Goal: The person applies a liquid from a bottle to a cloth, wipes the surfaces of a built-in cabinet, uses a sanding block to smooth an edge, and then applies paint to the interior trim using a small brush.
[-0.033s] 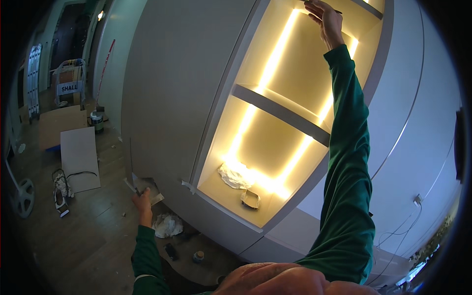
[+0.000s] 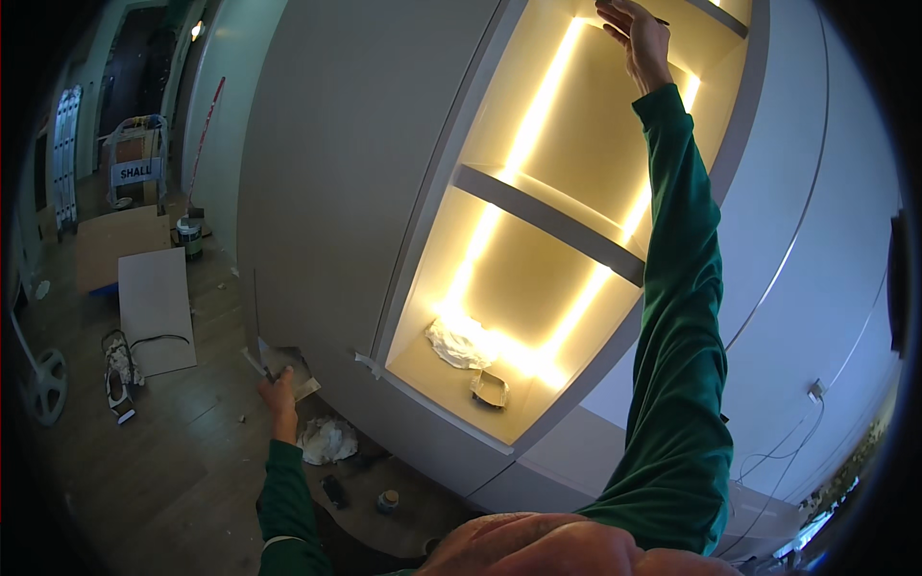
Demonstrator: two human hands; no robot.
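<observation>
My right hand (image 2: 636, 36) is raised to the top of a lit shelf niche (image 2: 567, 226). Its fingers close around a thin dark tool (image 2: 663, 21); only a short end sticks out, so I cannot tell its kind. Low on the left, my left hand (image 2: 279, 392) grips a flat, wide filling knife (image 2: 293, 363) with pale smears on it, beside the cabinet's lower edge. On the niche's bottom board lie a crumpled white sheet (image 2: 457, 343) and a small open box-like piece (image 2: 489, 389). Glowing light strips (image 2: 543, 96) run along the niche's sides.
A tall grey cabinet panel (image 2: 336, 163) flanks the niche. On the floor are crumpled plastic (image 2: 327, 440), a small jar (image 2: 387, 501), a dark object (image 2: 333, 492), a pale board (image 2: 158, 307) and a paint bucket (image 2: 189, 238). A ladder (image 2: 67, 158) stands far left; a cable (image 2: 816, 403) hangs right.
</observation>
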